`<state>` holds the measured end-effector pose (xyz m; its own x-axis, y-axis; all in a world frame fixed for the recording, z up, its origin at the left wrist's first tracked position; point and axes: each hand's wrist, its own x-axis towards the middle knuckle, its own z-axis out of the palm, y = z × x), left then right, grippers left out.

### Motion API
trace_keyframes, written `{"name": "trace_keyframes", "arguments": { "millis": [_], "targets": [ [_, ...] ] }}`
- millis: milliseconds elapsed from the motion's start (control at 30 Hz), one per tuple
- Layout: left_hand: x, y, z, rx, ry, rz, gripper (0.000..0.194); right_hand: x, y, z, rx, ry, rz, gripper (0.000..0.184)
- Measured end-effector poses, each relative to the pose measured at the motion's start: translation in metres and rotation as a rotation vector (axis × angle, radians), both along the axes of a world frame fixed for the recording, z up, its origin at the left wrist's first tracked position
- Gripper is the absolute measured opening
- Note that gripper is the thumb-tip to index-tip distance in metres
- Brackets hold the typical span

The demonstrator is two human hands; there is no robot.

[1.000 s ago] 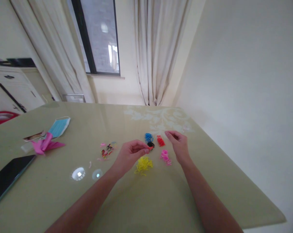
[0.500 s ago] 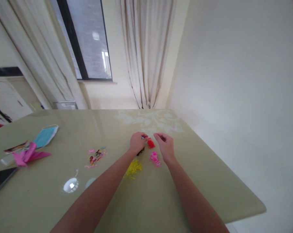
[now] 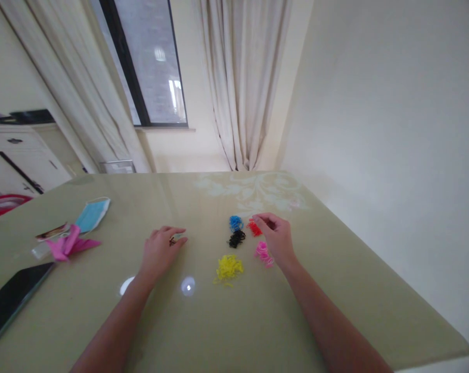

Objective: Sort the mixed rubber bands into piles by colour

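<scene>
My left hand [image 3: 161,250] hovers over the mixed-colour pile of small rubber bands [image 3: 173,241], thumb and forefinger apart; the hand hides most of that pile. My right hand [image 3: 276,236] is closed in a pinch at the red pile of bands [image 3: 254,228], partly covering it. Whatever its fingertips hold is too small to make out. Left of the red pile lie a blue pile [image 3: 236,223] and, just below it, a black pile [image 3: 236,239]. A pink pile [image 3: 263,254] sits beneath my right wrist, and a larger yellow pile [image 3: 229,268] lies nearer me.
On the table's left side lie a blue face mask [image 3: 93,215], a folded pink paper shape [image 3: 70,243] and a dark flat tablet-like device [image 3: 15,295]. A white wall [image 3: 393,129] runs along the right. Curtains [image 3: 246,77] hang behind the table.
My left hand has moved left from the blue and black piles to the mixed pile, uncovering them. My right hand stays pinched by the red pile. The view has shifted slightly left.
</scene>
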<state>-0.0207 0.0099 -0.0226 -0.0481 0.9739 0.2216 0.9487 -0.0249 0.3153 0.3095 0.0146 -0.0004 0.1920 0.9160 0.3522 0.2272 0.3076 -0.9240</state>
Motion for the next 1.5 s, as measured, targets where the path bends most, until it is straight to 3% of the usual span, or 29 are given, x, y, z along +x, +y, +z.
{"name": "trace_keyframes", "arguments": {
  "millis": [200, 433, 600, 700, 833, 933, 1033, 1233, 1500],
  "targets": [
    [0.0, -0.003, -0.002, -0.096, 0.028, -0.121, 0.03, -0.005, -0.009, 0.004, 0.003, -0.038, 0.033, 0.031],
    [0.015, -0.008, 0.003, 0.048, 0.077, -0.128, 0.029, -0.005, -0.014, 0.004, -0.018, -0.075, 0.061, 0.03],
    [0.023, -0.008, 0.007, 0.104, -0.377, -0.131, 0.026, -0.008, -0.016, 0.004, -0.012, -0.068, 0.06, 0.03],
    [0.034, -0.012, 0.014, 0.047, -0.704, -0.229, 0.028, -0.012, -0.017, 0.004, 0.01, -0.077, 0.068, 0.029],
    [0.054, -0.029, 0.03, -0.004, -1.079, -0.343, 0.029, -0.016, -0.018, 0.002, 0.032, -0.096, 0.085, 0.029],
    [0.067, -0.043, 0.039, -0.025, -1.252, -0.373, 0.027, -0.016, -0.017, 0.001, 0.031, -0.102, 0.094, 0.029],
    [0.074, -0.051, 0.041, -0.071, -1.278, -0.421, 0.024, -0.018, -0.02, 0.004, 0.026, -0.103, 0.136, 0.031],
    [0.082, -0.051, 0.034, -0.087, -1.196, -0.441, 0.025, -0.028, -0.038, 0.014, -0.01, -0.161, 0.444, 0.027],
    [0.09, -0.057, 0.033, -0.112, -1.123, -0.488, 0.019, -0.032, -0.044, 0.018, 0.04, -0.22, 0.473, 0.021]
  ]
}}
